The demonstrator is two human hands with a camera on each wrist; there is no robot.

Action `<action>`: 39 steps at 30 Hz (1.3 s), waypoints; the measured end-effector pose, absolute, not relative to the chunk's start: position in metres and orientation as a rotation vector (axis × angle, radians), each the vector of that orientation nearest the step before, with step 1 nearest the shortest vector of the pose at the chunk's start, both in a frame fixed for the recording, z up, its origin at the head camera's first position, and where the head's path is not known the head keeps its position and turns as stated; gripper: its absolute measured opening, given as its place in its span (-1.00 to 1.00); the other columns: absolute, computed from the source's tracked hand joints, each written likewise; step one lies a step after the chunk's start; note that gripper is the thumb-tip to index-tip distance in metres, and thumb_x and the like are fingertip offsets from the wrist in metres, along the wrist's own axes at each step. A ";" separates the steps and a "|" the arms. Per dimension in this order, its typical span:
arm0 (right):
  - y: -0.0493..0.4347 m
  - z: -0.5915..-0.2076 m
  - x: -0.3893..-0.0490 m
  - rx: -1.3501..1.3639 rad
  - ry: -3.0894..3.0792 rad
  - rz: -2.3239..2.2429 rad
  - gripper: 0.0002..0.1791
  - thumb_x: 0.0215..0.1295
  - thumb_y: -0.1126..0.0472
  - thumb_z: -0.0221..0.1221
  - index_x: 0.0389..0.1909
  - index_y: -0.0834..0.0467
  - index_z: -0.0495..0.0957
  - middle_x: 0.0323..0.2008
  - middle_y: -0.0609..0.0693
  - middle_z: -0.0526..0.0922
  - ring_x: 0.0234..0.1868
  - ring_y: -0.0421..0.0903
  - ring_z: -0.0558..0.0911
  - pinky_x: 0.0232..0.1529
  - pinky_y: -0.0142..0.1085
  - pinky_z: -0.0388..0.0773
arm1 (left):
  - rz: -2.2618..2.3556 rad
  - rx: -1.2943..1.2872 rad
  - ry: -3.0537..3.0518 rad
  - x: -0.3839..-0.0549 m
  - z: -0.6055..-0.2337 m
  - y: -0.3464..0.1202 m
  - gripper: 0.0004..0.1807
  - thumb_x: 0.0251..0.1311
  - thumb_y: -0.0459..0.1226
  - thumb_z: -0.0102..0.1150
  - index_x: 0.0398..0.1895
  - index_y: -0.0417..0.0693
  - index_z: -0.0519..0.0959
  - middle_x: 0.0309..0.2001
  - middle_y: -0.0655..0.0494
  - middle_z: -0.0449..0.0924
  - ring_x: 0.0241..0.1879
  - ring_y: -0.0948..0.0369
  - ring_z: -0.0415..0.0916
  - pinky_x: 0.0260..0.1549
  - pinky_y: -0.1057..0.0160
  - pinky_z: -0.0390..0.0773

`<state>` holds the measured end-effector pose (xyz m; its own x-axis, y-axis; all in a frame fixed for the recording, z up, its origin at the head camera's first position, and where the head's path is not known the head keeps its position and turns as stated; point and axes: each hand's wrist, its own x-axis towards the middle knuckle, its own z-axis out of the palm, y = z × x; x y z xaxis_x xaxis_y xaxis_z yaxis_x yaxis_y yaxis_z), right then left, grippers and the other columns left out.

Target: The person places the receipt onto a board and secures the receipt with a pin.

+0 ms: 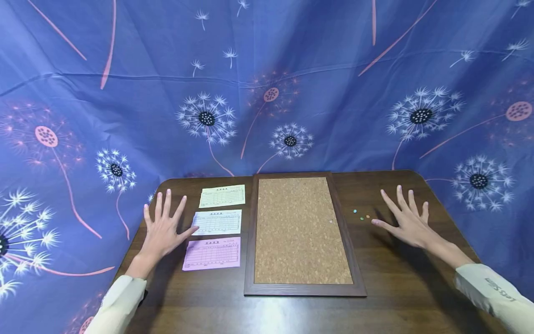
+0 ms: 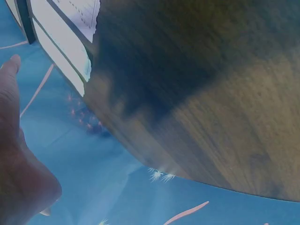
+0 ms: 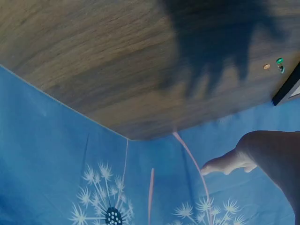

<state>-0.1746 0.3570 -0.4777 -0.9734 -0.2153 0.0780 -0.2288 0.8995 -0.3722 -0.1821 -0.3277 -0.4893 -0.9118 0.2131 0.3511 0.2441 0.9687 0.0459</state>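
A framed cork board [image 1: 301,232] lies flat in the middle of a dark wooden table [image 1: 400,287]. Left of it lie three paper slips in a column: a yellow slip [image 1: 222,195], a white slip [image 1: 217,222] and a pink slip [image 1: 212,253]. My left hand [image 1: 164,222] hovers with fingers spread just left of the slips, holding nothing. My right hand [image 1: 406,218] is spread out right of the board, empty. Three small coloured push pins [image 1: 361,215] lie between the board and the right hand, and show as push pins [image 3: 276,64] in the right wrist view.
A blue cloth [image 1: 267,83] printed with dandelions hangs behind and around the table. The table's left edge [image 2: 140,154] and right edge [image 3: 84,112] run close beside each hand. A tiny pale speck [image 1: 331,221] sits on the cork.
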 end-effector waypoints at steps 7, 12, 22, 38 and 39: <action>0.352 -0.478 -0.171 0.379 -3.021 0.756 0.15 0.34 -0.18 0.27 0.66 -0.16 -0.37 0.58 0.30 -0.58 0.52 0.53 -0.51 0.30 0.57 -0.65 | -0.224 -0.382 -2.804 -0.172 -0.489 -0.330 0.21 0.06 0.26 0.34 0.68 0.29 -0.14 0.67 -0.12 -0.47 0.65 -0.15 -0.53 0.37 -0.57 -0.36; 0.347 -0.476 -0.170 0.379 -3.039 0.878 0.17 0.34 -0.13 0.28 0.66 -0.12 -0.40 0.57 0.39 -0.54 0.51 0.58 -0.45 0.32 0.60 -0.48 | -0.390 -0.380 -2.874 -0.170 -0.487 -0.326 0.20 0.10 0.23 0.35 0.68 0.29 -0.18 0.66 -0.23 -0.28 0.63 -0.22 -0.36 0.37 -0.55 -0.34; 0.330 -0.473 -0.165 0.494 -2.951 1.115 0.19 0.23 0.08 0.42 0.67 -0.05 -0.21 0.58 0.48 -0.31 0.47 0.66 -0.07 0.16 0.64 0.05 | -0.710 -0.372 -2.932 -0.162 -0.487 -0.318 0.19 0.09 0.10 0.45 0.68 0.22 -0.11 0.56 -0.29 0.10 0.47 -0.32 0.07 0.17 -0.38 0.11; 0.317 -0.498 -0.156 0.792 -2.806 1.244 -0.08 0.21 0.27 0.42 0.53 0.28 0.18 0.24 0.50 0.49 0.03 -0.08 0.72 -0.13 -0.18 0.74 | -0.980 -0.462 -2.879 -0.147 -0.504 -0.333 -0.17 0.09 -0.15 0.52 0.42 -0.20 0.40 0.16 -0.22 0.58 -0.03 -0.09 0.61 -0.19 0.16 0.65; 0.316 -0.500 -0.156 0.804 -2.801 1.277 -0.10 0.21 0.29 0.41 0.52 0.31 0.18 0.21 0.51 0.50 0.02 -0.16 0.71 -0.14 -0.19 0.74 | -1.000 -0.458 -2.878 -0.146 -0.505 -0.334 -0.17 0.08 -0.16 0.53 0.41 -0.22 0.41 0.13 -0.22 0.59 -0.06 -0.08 0.61 -0.25 0.22 0.64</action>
<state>-0.1564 0.3164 -0.4998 -0.8716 -0.4607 0.1673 -0.4285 0.5504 -0.7166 -0.1461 -0.3339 -0.5050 -0.9540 0.2580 0.1526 0.2970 0.7453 0.5970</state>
